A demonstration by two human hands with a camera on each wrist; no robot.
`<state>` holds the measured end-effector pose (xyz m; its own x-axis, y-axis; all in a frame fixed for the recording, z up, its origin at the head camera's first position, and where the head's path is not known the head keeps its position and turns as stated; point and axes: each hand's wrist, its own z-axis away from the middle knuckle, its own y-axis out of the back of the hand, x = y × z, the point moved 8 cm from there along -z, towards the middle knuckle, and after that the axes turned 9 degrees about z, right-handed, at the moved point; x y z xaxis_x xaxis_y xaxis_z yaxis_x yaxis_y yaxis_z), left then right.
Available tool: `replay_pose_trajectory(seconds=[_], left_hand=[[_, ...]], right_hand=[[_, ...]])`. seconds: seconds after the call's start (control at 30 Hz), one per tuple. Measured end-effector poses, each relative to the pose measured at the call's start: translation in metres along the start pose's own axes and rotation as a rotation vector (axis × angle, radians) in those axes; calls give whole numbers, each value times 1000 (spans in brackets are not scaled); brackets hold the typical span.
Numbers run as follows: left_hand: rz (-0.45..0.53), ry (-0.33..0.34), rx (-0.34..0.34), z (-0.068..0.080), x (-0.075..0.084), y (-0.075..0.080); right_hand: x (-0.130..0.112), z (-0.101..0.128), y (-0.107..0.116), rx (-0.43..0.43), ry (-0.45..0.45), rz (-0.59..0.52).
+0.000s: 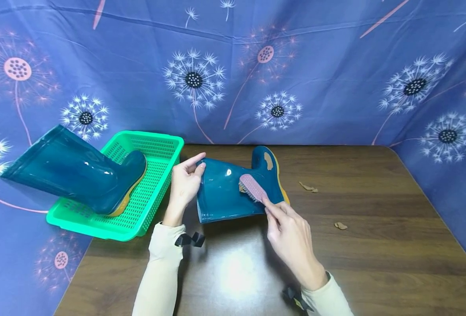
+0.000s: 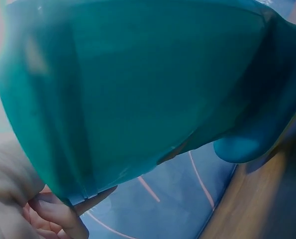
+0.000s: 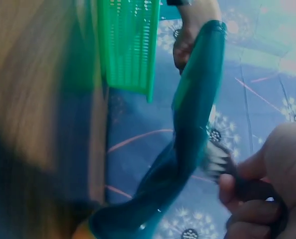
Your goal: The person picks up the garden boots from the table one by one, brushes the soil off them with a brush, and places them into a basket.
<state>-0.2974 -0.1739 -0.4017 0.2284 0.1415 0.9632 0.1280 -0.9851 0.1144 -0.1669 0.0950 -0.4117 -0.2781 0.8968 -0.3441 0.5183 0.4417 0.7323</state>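
A blue cloth [image 1: 319,79] printed with dandelion heads hangs behind and to both sides of a dark wooden counter [image 1: 375,263]. At about ten o'clock on the counter, hanging partly over its left edge, sits a green basket [image 1: 153,193] with a teal boot [image 1: 74,173] lying in it, the shaft sticking out toward nine o'clock and the yellow sole down against the mesh.

A second teal boot [image 1: 225,191] lies on its side near the middle of the counter, its open top toward six o'clock and its toe toward twelve, with a brown smear on the foot part near the yellow sole edge.

The left hand [image 1: 185,184] is at the boot's nine o'clock side; its fingers [image 1: 195,160] and thumb pinch the rim of the shaft, which the left wrist view confirms at the boot's edge. The right hand [image 1: 290,239] comes in from five o'clock, its fingers curled round the handle of a pink brush [image 1: 253,188], whose bristles rest on the boot's shaft.

Small brown scraps [image 1: 308,187] lie on the counter at two o'clock from the boot, and another bit [image 1: 340,226] at four o'clock. Black straps [image 1: 191,239] sit on both cream sleeves at the wrists.
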Motion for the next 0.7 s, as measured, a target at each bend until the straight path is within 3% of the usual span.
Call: replay_pose_trajectory(seconds=[0.13, 0.27, 0.4, 0.53, 0.63, 0.7], left_hand=[[-18, 2, -4, 0, -2, 3], [-31, -6, -5, -1, -2, 9], [-48, -5, -12, -1, -1, 11], [-51, 5, -17, -2, -3, 13], [-54, 17, -28, -3, -5, 15], [-54, 30, -35, -4, -6, 16]], right_hand=[[5, 1, -7, -57, -50, 58], [13, 0, -3, -34, -105, 94], [6, -2, -2, 27, -53, 42], [-1, 1, -9, -24, 25, 41], [6, 2, -11, -61, -5, 95], [13, 2, -8, -27, -45, 118]])
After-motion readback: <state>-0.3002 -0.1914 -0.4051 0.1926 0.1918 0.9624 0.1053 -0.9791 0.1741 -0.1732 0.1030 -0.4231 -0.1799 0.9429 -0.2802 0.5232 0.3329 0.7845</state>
